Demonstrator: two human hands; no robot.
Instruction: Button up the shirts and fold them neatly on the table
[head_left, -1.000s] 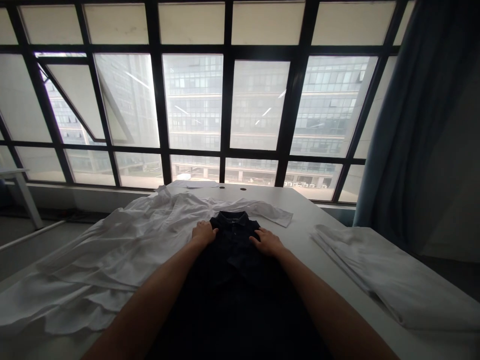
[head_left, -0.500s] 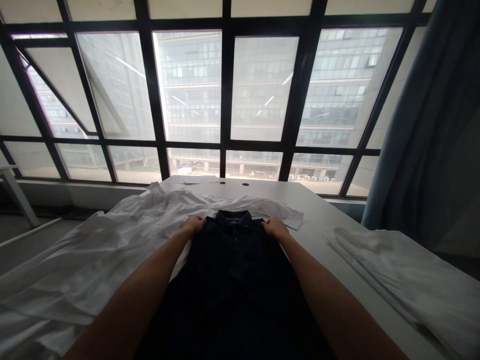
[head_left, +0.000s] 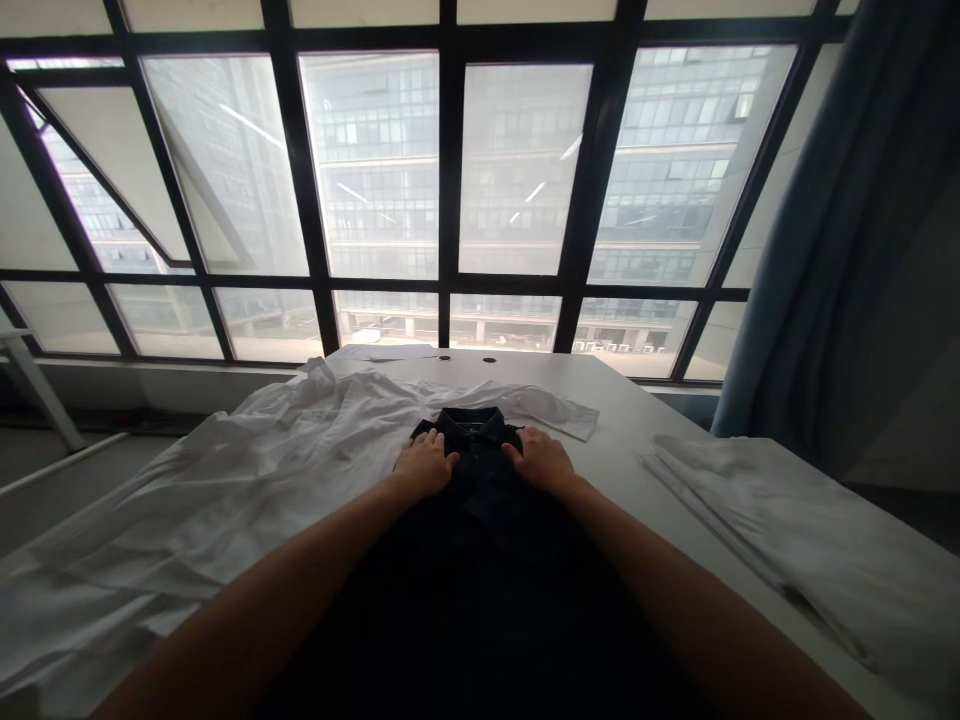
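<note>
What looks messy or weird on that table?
The big white cloth on the left looks messiest: it's crumpled and full of wrinkles, while the folded white cloth on the right lies much neater. I can't see anything spilled, and the dark shirt shows no clear damage.

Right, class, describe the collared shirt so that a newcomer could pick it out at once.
Find the white table by the window. There, between crumpled white cloth and folded white cloth, is the collared shirt, left hand and right hand upon it. Its dark fabric sets it apart from both.
</note>
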